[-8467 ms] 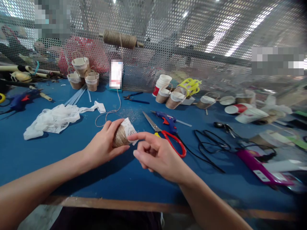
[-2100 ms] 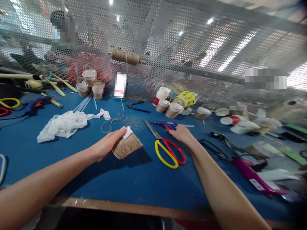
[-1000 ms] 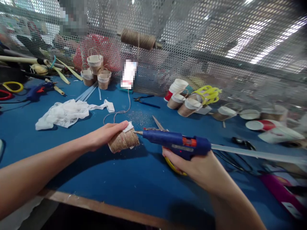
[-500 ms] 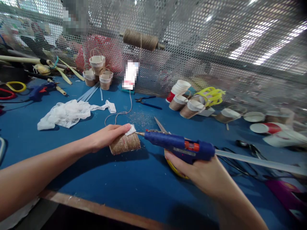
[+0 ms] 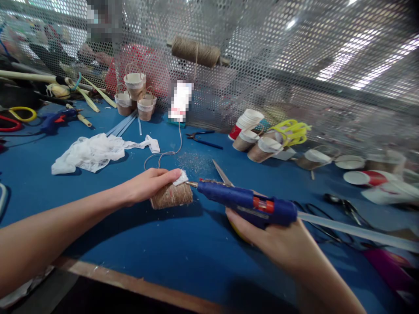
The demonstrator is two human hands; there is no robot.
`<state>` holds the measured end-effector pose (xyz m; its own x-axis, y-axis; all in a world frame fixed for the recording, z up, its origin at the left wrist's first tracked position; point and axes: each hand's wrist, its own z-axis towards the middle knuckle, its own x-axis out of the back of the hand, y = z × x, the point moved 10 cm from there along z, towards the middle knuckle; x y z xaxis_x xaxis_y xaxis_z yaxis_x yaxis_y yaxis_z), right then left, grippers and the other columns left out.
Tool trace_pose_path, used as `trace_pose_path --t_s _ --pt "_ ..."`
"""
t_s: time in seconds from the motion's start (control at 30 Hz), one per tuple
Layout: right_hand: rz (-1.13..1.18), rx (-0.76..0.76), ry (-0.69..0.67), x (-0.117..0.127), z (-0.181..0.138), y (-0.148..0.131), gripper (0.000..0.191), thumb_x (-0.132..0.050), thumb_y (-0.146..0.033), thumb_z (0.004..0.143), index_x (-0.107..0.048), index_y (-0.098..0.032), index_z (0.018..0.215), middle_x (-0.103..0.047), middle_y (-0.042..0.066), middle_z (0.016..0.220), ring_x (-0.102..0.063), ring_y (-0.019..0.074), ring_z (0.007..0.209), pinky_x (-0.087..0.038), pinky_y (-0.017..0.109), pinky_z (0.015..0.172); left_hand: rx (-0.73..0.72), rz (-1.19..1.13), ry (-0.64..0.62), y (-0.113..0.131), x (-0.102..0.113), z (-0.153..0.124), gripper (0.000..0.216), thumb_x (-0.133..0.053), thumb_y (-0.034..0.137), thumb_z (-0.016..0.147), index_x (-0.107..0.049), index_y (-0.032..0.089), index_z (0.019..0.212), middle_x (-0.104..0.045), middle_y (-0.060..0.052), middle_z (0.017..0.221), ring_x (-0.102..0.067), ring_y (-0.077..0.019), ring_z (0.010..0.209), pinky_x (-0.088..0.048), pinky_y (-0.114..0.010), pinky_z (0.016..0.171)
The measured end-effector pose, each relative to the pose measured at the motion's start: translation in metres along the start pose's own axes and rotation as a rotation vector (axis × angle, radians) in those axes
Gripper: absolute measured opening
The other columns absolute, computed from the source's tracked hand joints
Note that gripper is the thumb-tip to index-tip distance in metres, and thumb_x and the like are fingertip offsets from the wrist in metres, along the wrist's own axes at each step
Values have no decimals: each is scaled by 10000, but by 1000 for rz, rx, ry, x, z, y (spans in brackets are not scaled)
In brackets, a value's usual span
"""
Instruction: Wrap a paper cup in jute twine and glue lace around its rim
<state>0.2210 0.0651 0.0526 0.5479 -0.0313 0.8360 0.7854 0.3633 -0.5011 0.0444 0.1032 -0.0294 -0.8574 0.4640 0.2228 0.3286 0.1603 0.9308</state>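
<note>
left hand (image 5: 149,185) grips twine-wrapped cup (image 5: 172,196); right hand (image 5: 278,240) clasps glue gun (image 5: 248,203).

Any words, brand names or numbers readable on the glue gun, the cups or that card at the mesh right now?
No text can be read.
Glue gun in the right hand: a small label on its side, too blurred to read.
Card at the mesh: pixelated, unreadable.
Red and white cups: no legible print.
Twine-wrapped cup under the left hand: no lettering.
</note>
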Motion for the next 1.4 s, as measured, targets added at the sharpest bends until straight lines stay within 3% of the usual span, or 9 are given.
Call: trace_pose_path --t_s 0.3,0.4,0.5,0.73,0.9,1.03,1.23,1.4 --pt "-9 13 -7 2 -1 -1 244 -597 -324 746 -633 -267 980 -692 34 972 -654 251 903 -523 408 817 -21 24 8 -1 1 2 652 -382 690 758 -642 130 970 -678 -105 944 -578 -230 807 -395 -284 647" --pt "-16 17 -27 1 2 -10 141 -562 -309 762 -656 -240 841 -704 43 856 -672 239 804 -544 381 749 -18 13 9 1 1 1 648 -385 685 759 -647 126 957 -684 -105 927 -583 -223 782 -392 -280 638" --pt "-14 63 -38 0 3 -17 170 -519 -314 776 -643 -228 698 -685 32 701 -666 214 677 -550 347 666 -16 -7 13 3 1 0 641 -401 674 759 -650 119 961 -688 -105 921 -583 -214 766 -392 -278 644" --pt "-60 97 -21 2 -1 -3 141 -590 -279 711 -687 -266 814 -709 30 825 -665 254 764 -526 390 698 -12 -10 25 5 3 0 635 -407 672 754 -655 116 935 -686 -98 884 -574 -205 742 -386 -274 629" --pt "24 10 -10 2 0 -6 102 -567 -308 739 -635 -234 727 -667 12 668 -634 189 593 -526 309 561 -16 -9 14 5 2 -1 609 -413 653 767 -654 120 936 -682 -91 908 -567 -190 743 -390 -270 654" --pt "56 -25 10 4 5 -12 130 -554 -325 723 -606 -216 674 -670 21 648 -625 189 581 -529 316 562 0 -14 -1 4 1 -2 602 -421 653 762 -654 130 948 -681 -93 947 -572 -205 800 -399 -274 686" --pt "86 -65 -72 0 2 -3 101 -582 -310 721 -631 -223 702 -675 -5 640 -630 181 583 -534 293 537 27 -80 -34 3 -1 -3 600 -450 653 748 -661 141 979 -679 -93 992 -582 -214 826 -405 -287 717" --pt "111 -58 -14 7 1 -3 102 -596 -305 712 -639 -221 674 -676 -5 620 -640 185 583 -546 304 568 55 -142 -63 1 -5 -4 582 -471 646 743 -663 130 932 -687 -95 935 -581 -196 765 -405 -274 681"
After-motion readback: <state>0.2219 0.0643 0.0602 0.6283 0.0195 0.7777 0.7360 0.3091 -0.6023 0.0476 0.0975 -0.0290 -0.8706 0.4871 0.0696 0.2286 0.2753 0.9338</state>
